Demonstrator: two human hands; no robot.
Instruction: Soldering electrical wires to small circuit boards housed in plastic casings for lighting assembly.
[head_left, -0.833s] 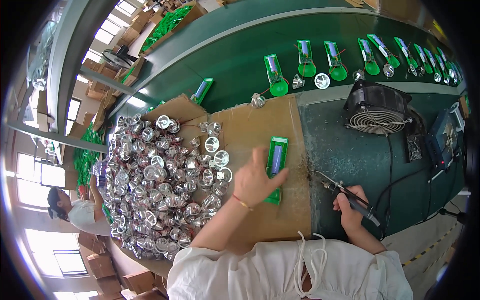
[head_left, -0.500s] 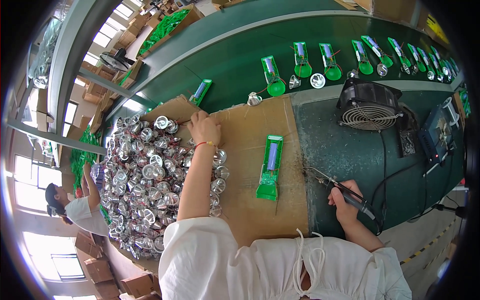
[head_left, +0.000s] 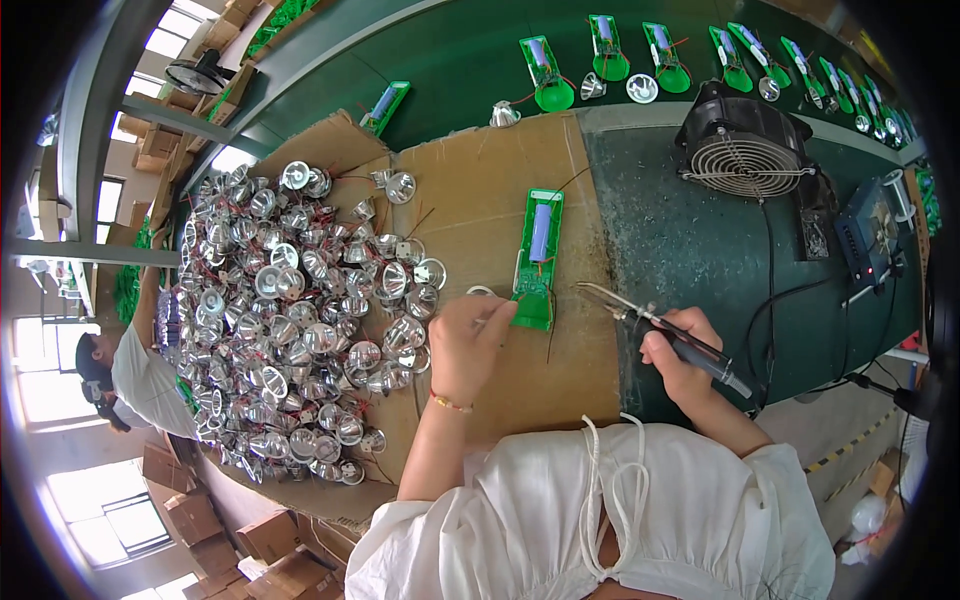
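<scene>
My left hand (head_left: 468, 345) is closed, fingertips pinched together at the lower end of a green flashlight housing (head_left: 538, 255). A sliver of a silver reflector cup (head_left: 481, 290) shows past its fingers; most of that cup is hidden. The housing lies on the cardboard sheet, with a purple battery cell (head_left: 541, 232), a green circuit board and thin wires. My right hand (head_left: 685, 350) grips a soldering iron (head_left: 690, 348) by its black handle. Its metal tip points left, just right of the housing and apart from it.
Left of my left hand lies a large pile of reflector cups (head_left: 290, 330). Across the far belt (head_left: 440, 90) stand several similar housings (head_left: 547, 85). A black fan (head_left: 745, 150) and a soldering station (head_left: 872, 235) sit to the right. Another person (head_left: 140, 370) works at far left.
My left hand has come from the far edge of the pile back to the housing, with a reflector cup now in it. The iron's tip has moved closer to the housing.
</scene>
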